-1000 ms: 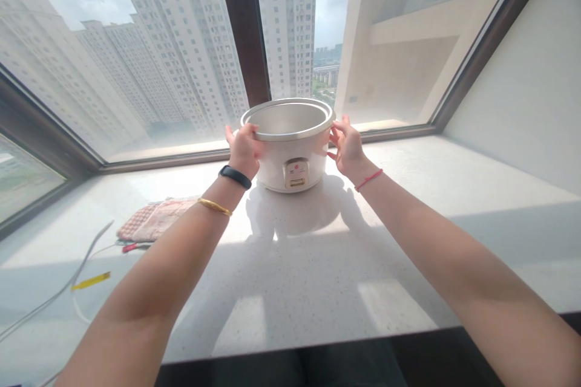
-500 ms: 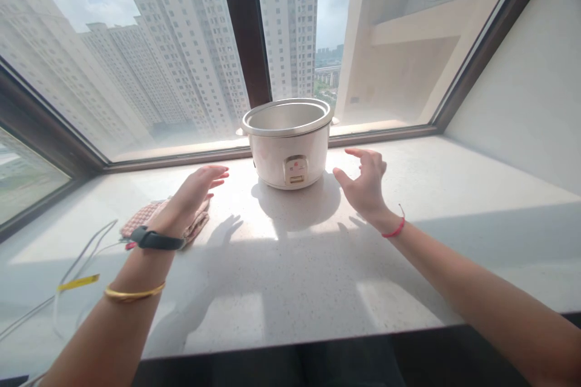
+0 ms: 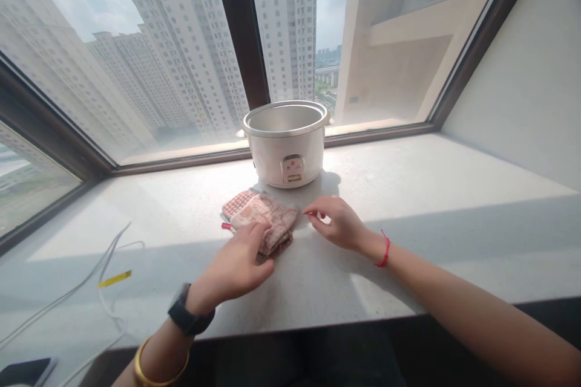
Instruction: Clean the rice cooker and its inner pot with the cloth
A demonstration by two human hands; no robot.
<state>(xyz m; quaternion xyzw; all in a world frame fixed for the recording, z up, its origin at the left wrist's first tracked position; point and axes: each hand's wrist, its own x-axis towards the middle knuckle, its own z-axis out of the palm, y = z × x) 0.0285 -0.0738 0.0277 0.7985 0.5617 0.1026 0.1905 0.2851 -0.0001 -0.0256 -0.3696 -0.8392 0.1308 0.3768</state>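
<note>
Head cam: cloth (image 3: 267, 217), folded pink check, lies on sill (image 3: 408, 193) just near of white cooker (image 3: 285, 151) (open-topped). L hand (image 3: 236, 266) rests on cloth's near edge, grip can't tell; R hand (image 3: 338, 224) fingertips pinched tog. on its right corner.

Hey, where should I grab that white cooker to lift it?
Take the cooker by the small lugs at its rim, coming in from left and right together: it stands upright, open-topped, and its round wall probably offers no other hold.
</note>
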